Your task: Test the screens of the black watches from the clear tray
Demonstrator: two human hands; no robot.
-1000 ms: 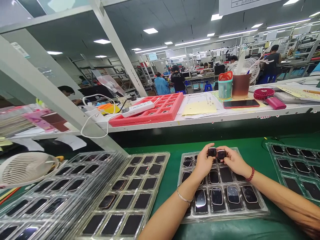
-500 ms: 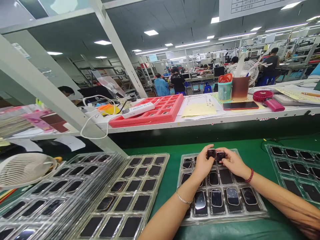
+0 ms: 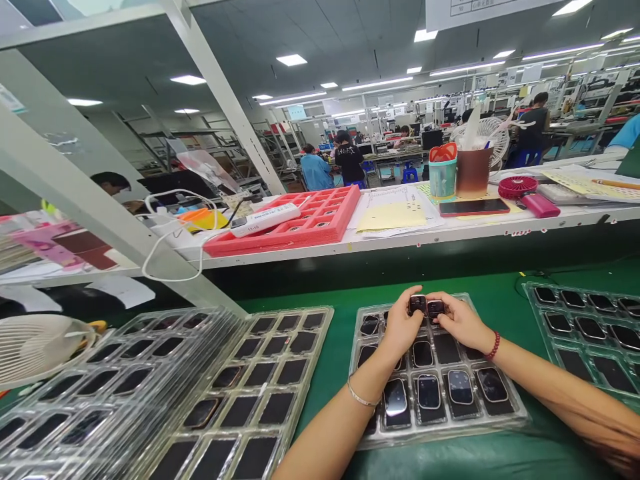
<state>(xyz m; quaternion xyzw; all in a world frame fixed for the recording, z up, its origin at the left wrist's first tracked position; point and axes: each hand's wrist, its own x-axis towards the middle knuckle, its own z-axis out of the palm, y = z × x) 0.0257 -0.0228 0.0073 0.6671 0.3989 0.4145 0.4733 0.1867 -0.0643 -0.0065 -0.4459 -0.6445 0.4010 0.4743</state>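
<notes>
My left hand (image 3: 404, 323) is closed on a dark square smartwatch (image 3: 417, 305) with a metal rim. Pinched in my right hand (image 3: 463, 323) is a second smartwatch (image 3: 435, 309), close beside the first. Both are held above the far rows of a clear plastic tray (image 3: 415, 437) with black-padded pockets. Several smartwatch faces lie in that tray, among them one in the front row (image 3: 429, 392) and one behind it (image 3: 423, 354). My hands and forearms hide some of the far and left pockets.
A high stack of clear trays (image 3: 135, 373) with watches stands left, beside another tray (image 3: 270, 400) of mostly bare pads. A further watch tray (image 3: 590, 327) lies right. On the shelf beyond are a red foam tray (image 3: 330, 223), papers, a phone (image 3: 475, 207) and cups.
The whole view has shifted slightly, so things appear a little further left. Both hands keep hold of the two smartwatches over the same tray.
</notes>
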